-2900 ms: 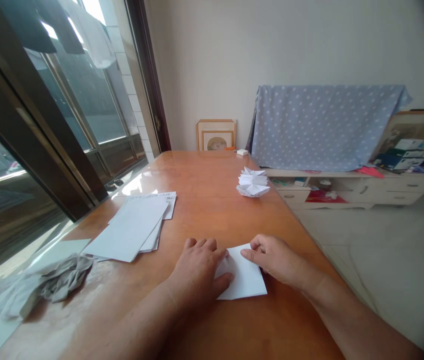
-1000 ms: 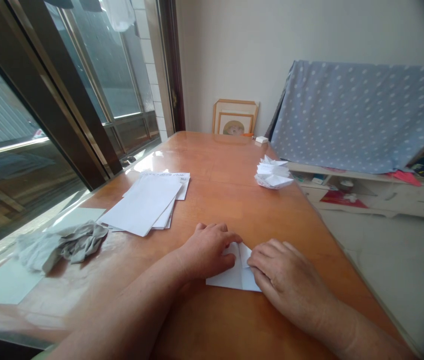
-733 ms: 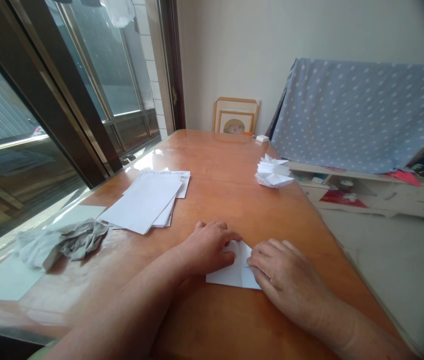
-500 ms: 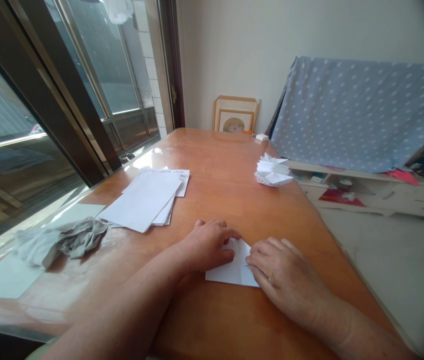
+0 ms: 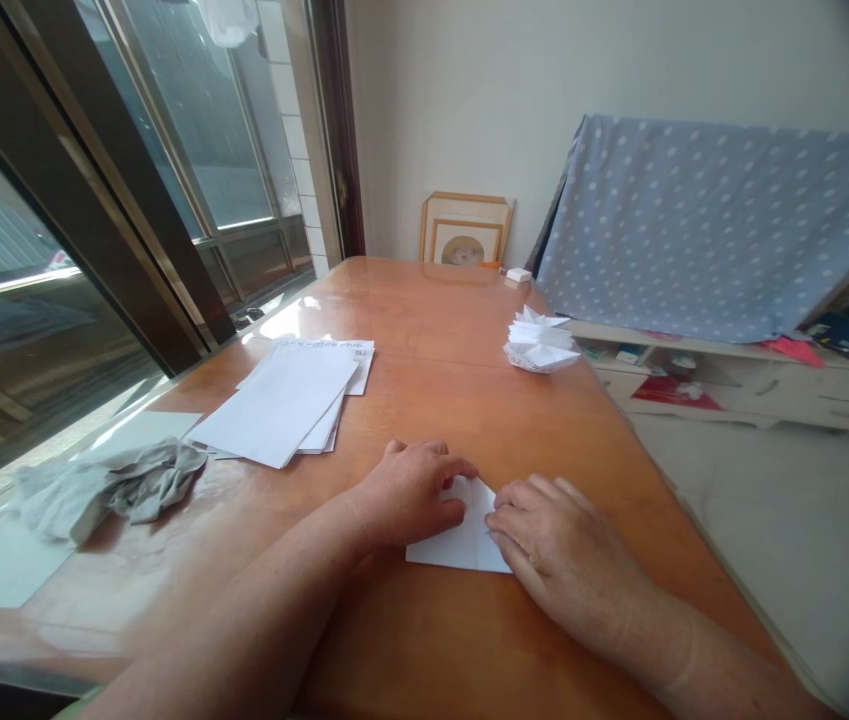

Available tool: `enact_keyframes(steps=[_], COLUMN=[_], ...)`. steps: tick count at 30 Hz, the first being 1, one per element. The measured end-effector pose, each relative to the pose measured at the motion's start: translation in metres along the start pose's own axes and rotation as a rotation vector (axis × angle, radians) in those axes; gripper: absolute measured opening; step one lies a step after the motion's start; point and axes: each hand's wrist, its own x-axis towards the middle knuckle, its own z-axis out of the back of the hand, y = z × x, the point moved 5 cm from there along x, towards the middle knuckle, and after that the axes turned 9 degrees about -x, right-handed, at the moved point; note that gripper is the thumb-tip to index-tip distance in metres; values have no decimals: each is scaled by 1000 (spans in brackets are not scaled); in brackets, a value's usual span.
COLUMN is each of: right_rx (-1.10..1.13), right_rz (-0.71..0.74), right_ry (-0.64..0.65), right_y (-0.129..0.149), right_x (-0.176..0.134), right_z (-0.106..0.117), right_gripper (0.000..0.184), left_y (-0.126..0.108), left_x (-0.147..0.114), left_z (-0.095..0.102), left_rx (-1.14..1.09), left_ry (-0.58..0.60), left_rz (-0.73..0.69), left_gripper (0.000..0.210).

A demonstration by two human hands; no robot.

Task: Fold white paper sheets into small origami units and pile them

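A white folded sheet of paper (image 5: 461, 545) lies flat on the wooden table right in front of me, its top corners folded in toward a point. My left hand (image 5: 416, 495) holds it from the left, with the index finger at the top point and the thumb on the left part. From the right, my right hand (image 5: 555, 535) grips the slanted right edge, its fingers close together and pressed down. The paper's right corner is hidden under that hand.
A stack of white paper sheets (image 5: 285, 400) lies to the left on the table (image 5: 424, 320). Beyond my right hand stands a pile of folded white papers (image 5: 540, 342). A grey cloth (image 5: 154, 480) is at the left edge, and a small white box (image 5: 518, 275) at the far end.
The whole view has shifted slightly, so things appear a little further left. Both hands keep their places on the paper.
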Motion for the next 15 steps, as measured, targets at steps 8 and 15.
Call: enact_keyframes(steps=[8,15], right_rx=[2,-2], right_rz=[1,15], right_ry=[51,67], right_y=[0,1], right_x=[0,-2], right_z=[1,3], right_gripper=[22,24], left_y=[-2,-10], left_x=[-2,-4], left_z=[-3,-4], left_rx=[20,107], left_ry=[-69,-110], left_rz=[36,51], left_gripper=[45,37])
